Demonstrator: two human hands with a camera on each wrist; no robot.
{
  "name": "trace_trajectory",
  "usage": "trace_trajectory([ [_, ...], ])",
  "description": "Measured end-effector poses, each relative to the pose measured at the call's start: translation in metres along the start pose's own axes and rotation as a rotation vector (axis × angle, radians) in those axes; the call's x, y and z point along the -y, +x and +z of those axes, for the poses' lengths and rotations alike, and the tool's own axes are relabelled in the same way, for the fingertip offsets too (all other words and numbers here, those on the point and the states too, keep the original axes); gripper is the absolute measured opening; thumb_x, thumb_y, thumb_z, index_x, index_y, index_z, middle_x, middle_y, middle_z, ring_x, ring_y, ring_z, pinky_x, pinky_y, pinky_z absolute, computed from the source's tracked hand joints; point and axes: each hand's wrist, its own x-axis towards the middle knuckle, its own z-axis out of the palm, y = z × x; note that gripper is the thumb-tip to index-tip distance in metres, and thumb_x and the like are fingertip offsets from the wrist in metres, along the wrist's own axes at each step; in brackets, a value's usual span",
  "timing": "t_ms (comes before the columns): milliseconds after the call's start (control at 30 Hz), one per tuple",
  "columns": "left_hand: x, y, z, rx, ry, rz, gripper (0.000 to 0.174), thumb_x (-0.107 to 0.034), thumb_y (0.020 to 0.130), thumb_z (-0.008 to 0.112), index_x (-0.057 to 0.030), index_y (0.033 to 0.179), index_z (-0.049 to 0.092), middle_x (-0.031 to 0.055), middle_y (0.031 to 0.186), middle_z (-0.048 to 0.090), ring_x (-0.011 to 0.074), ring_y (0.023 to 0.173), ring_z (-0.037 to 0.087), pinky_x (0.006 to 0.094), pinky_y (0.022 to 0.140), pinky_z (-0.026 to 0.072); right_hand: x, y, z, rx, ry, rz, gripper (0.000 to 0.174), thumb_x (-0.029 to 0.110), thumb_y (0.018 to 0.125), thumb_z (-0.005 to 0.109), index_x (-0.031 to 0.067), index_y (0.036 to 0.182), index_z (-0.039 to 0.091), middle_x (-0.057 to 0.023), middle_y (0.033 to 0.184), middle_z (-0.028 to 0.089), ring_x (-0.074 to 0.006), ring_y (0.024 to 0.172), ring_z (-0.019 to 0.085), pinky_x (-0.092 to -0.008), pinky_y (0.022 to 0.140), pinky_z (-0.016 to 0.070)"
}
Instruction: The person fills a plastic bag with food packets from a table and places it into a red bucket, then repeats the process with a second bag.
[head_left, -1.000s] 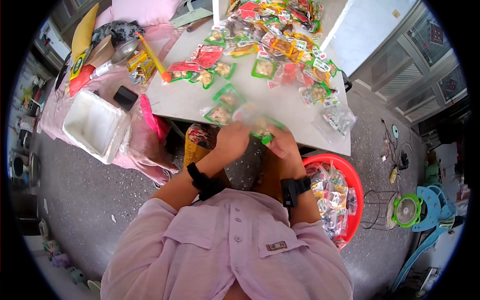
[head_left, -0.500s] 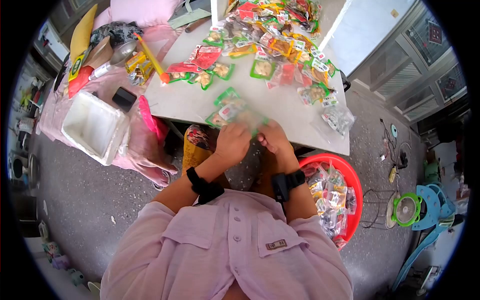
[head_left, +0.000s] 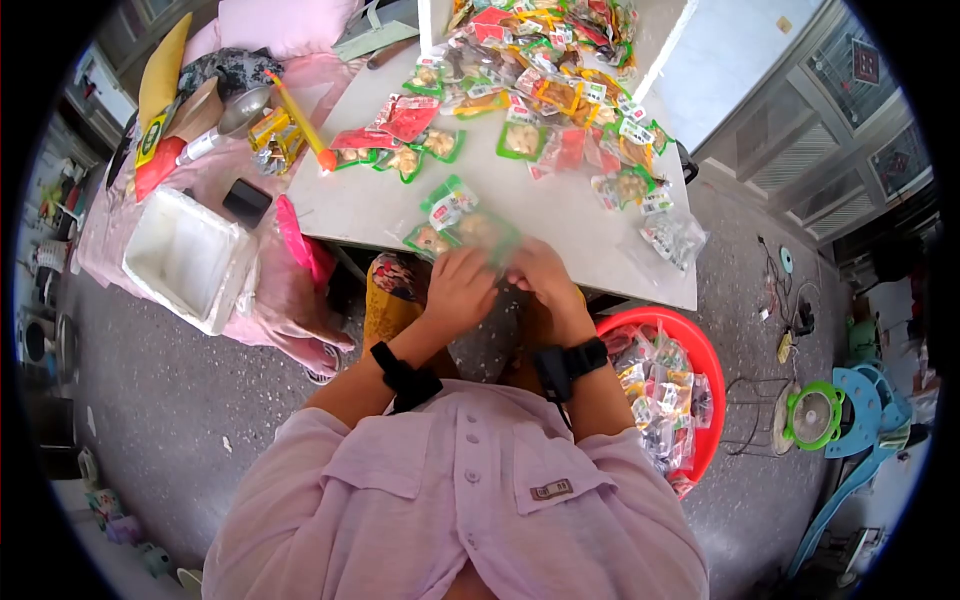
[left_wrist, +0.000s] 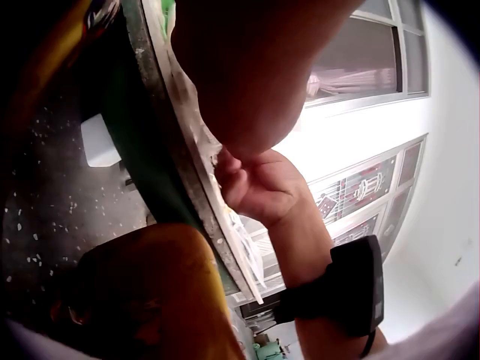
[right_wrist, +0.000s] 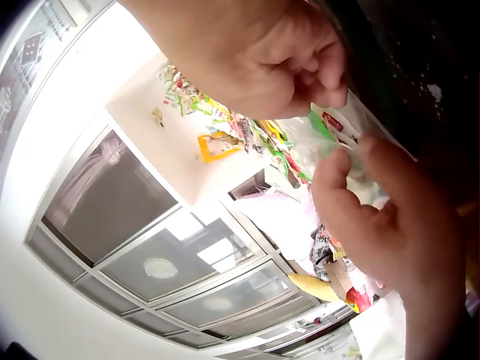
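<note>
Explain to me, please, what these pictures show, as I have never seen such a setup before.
There is no robot: a person works with two bare hands, the left hand and the right hand. The widest picture comes from a camera on the head, looking down; the other two come from cameras on the wrists. On the pale table lie many small packets, and a red tub by the person's right arm holds more. At the table's near edge, the left hand seems to pinch a green-edged packet. The right hand is close by; whether it grips too is unclear.

A home, it seems: pink pillow (head_left: 290, 22) on pink bedding (head_left: 110, 235), panelled doors (head_left: 800, 135) beyond.
</note>
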Motion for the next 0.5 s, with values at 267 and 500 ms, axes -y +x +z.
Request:
trace_trajectory([
  [267,0.011,-0.029,0.015,0.041,0.189,0.062,0.04,-0.014,0.052,0.063,-0.0114,0.091,0.054,0.0107,0.105,0.044,0.0295,0.103,0.039,0.0483,0.087,0.0263,-0.039,0.021,-0.027,-0.423,-0.849,-0.796,0.029,0.005,0.069,0.041,0.0008,0.098,0.046,-0.0175,0.085,0.054,-0.032,0.079,0.052,-0.0393,0.068,0.0421],
  [500,0.024,-0.018,0.008,0.076,0.106,0.095,0.023,-0.008,0.057,0.057,-0.0096,0.079,0.055,0.0091,0.1,0.046,0.0289,0.102,0.04,0.0457,0.087,0.0282,-0.027,0.037,-0.03,-0.219,-1.068,-0.523,0.026,0.006,0.072,0.037,0.0031,0.097,0.046,-0.0191,0.089,0.053,-0.0338,0.087,0.049,-0.0412,0.075,0.0397],
])
